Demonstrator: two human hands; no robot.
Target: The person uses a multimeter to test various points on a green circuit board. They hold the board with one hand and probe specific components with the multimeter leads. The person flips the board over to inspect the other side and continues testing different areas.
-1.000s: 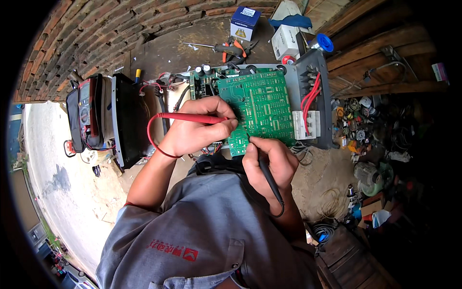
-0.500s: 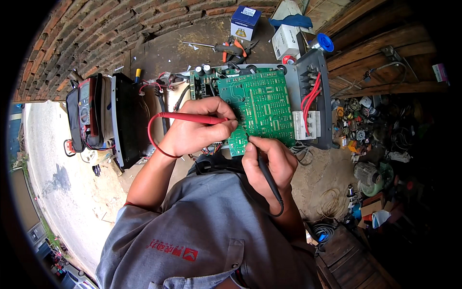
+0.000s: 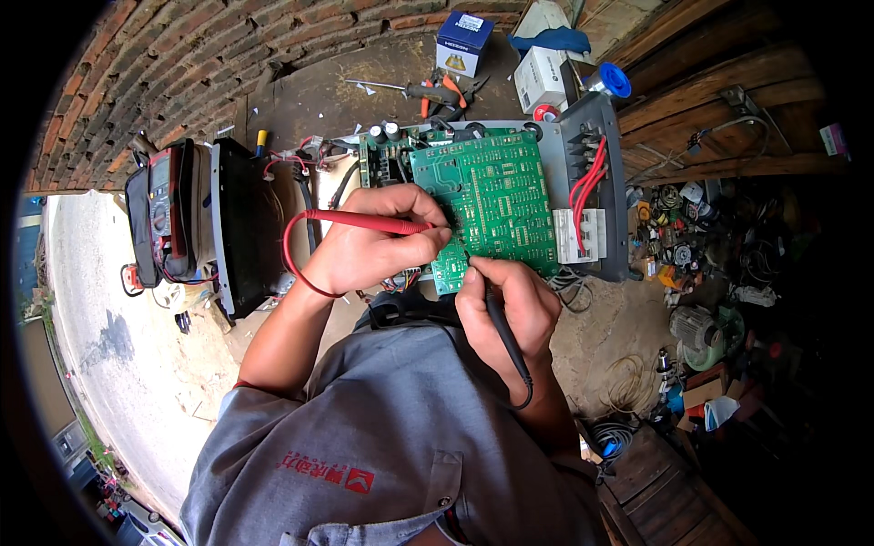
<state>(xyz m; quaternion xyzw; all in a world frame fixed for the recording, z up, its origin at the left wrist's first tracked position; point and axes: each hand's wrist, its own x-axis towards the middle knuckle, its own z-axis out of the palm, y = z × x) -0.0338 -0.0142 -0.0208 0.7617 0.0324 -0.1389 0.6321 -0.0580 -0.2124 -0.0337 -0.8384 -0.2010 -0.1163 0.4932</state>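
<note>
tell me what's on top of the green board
Small pale marks show on the board. The left hand holds a red probe at its left side, the right hand a black probe at its near side. Whatever lies beneath the fingers is covered.

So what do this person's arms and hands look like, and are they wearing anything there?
The left hand and right hand wear no gloves, and I can make out no watch. Both forearms are bare below the short sleeves of a grey shirt with a red mark on its chest.
</note>
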